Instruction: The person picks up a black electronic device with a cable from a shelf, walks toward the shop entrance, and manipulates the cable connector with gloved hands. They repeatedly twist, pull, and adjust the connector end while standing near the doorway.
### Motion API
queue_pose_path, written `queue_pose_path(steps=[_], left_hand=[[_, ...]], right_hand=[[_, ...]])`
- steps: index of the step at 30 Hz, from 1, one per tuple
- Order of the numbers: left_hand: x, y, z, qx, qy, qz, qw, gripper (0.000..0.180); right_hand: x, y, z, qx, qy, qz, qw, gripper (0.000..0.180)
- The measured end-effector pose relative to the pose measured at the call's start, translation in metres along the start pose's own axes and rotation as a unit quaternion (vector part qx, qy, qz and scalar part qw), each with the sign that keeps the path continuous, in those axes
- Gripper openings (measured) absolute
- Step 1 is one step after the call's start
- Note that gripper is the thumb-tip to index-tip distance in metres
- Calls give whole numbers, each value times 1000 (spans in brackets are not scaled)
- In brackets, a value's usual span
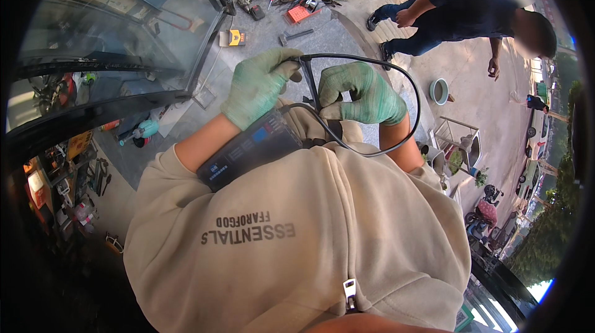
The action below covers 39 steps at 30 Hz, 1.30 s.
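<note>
Both my hands wear pale green work gloves. My left hand (263,85) is closed, pinching the upper end of a black cable (419,100) between thumb and fingers. My right hand (364,93) has curled fingers that grip the cable lower down, near a dark narrow piece (309,82) stretched between the two hands. From there the cable swings out in a wide loop around my right hand and wrist. Against my body, below my left forearm, rests a dark box-shaped pack (254,147) with blue markings; a cable runs at its upper end.
A hammer (296,37), a yellow-and-white carton (232,38), a red tray (299,14) and several hand tools lie on the paving ahead. A glass door (124,42) stands left. A person (458,11) bends at the far right, beyond a bucket (439,91) and a metal stand (462,141).
</note>
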<state>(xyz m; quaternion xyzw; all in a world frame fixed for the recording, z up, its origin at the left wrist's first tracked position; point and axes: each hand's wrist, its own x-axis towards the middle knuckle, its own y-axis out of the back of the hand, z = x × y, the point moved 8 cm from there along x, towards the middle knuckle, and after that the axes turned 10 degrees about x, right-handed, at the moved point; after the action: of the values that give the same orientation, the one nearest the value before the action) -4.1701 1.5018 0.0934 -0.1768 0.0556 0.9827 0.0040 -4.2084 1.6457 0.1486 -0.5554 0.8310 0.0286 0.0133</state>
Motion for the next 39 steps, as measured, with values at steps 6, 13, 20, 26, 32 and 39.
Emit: queue_pose_path(steps=[6, 13, 20, 26, 32, 39], left_hand=[[13, 16, 11, 5, -73, -20, 997, 28], [29, 32, -4, 100, -37, -48, 993, 39], [47, 13, 2, 2, -104, -88, 991, 28], [75, 4, -8, -35, -63, -74, 995, 24], [105, -27, -11, -82, 24, -142, 986, 28], [134, -79, 1, -100, 65, -259, 959, 41]], right_hand=[[24, 23, -18, 166, 74, 170, 969, 20], [30, 18, -45, 172, 69, 69, 980, 56], [51, 7, -33, 199, 31, 117, 972, 41], [12, 38, 12, -51, -136, 93, 985, 28], [-5, 93, -1, -202, 36, 320, 925, 59], [-14, 122, 15, -45, 24, 191, 980, 41]])
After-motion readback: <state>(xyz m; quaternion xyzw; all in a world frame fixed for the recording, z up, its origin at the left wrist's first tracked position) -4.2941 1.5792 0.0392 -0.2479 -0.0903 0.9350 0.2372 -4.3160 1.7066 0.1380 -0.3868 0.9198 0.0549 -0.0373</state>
